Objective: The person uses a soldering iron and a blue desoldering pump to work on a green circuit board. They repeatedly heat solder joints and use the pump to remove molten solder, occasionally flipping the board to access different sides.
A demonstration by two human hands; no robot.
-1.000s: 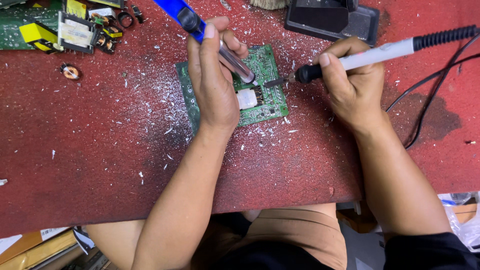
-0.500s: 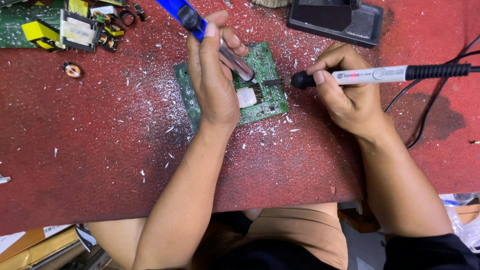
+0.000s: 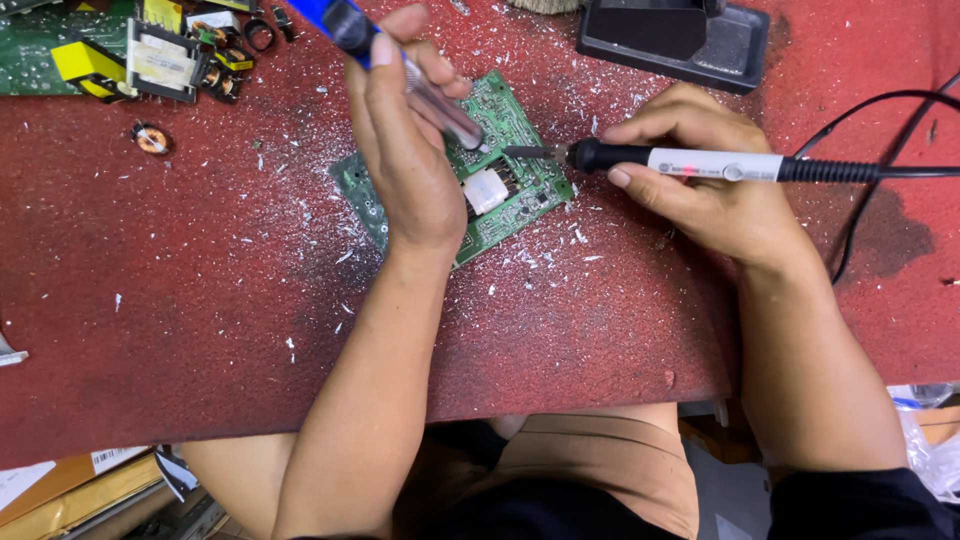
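Bench, red mat (image 3: 180,300), flecked w/ solder bits.
- Green circuit board (image 3: 515,190): flat at centre, angled so both tools reach.
- Left hand (image 3: 410,160): fingers closed round blue-handled desoldering pump (image 3: 400,70), nozzle slanted down onto board, heel pinning it.
- Right hand (image 3: 710,190): pen grip closed on soldering iron (image 3: 680,162), tip meeting board beside nozzle; cable trails right.
- Iron stand (image 3: 675,40): far, w/in reach.
- Loose coils, transformers (image 3: 150,60): far left.

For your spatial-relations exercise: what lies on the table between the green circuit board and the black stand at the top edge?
In the head view, only red table with scattered whitish flecks separates the circuit board from the black stand; nothing else sits there.
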